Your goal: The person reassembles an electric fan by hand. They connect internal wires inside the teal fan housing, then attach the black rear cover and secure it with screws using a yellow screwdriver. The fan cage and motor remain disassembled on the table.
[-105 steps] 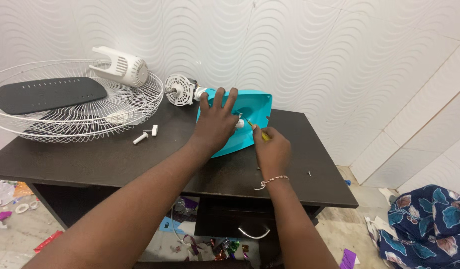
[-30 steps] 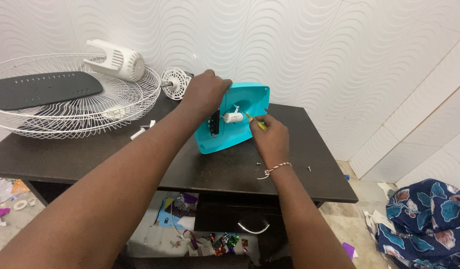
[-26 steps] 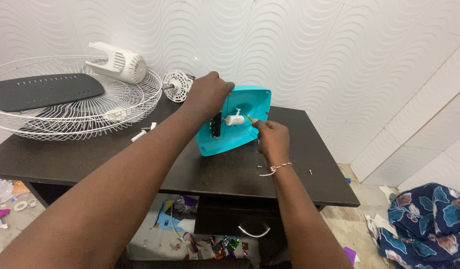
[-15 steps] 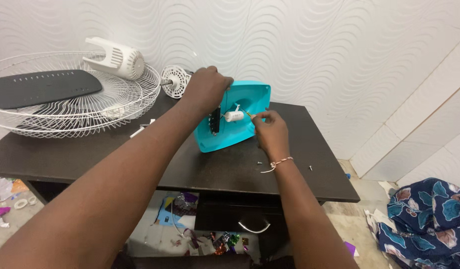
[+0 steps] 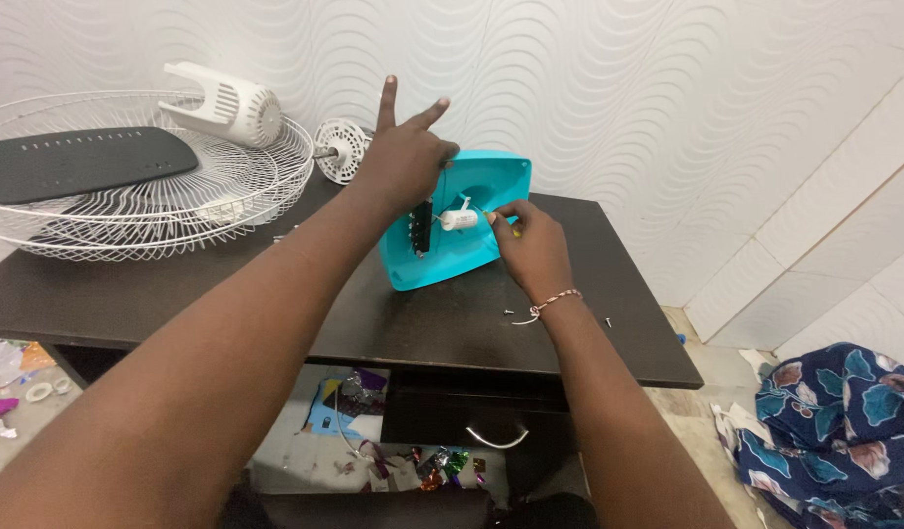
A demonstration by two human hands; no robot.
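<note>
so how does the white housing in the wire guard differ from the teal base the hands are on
The white housing is white, slotted and rounded, while the teal base is teal, flat-walled and hollow. The white housing lies on its side untouched on the wire guard; the teal base stands tipped on edge on the table, steadied by the left hand, with the right hand working a yellow-handled tool inside. Both look like plastic.

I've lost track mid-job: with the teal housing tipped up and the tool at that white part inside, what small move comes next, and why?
Probably steady the teal housing first: the left hand props its upper edge with two fingers lifted, so its grip looks loose. The right hand has the yellow-handled tool tip right beside the white cylinder inside, so a firmer hold should come before turning or prying.
</note>
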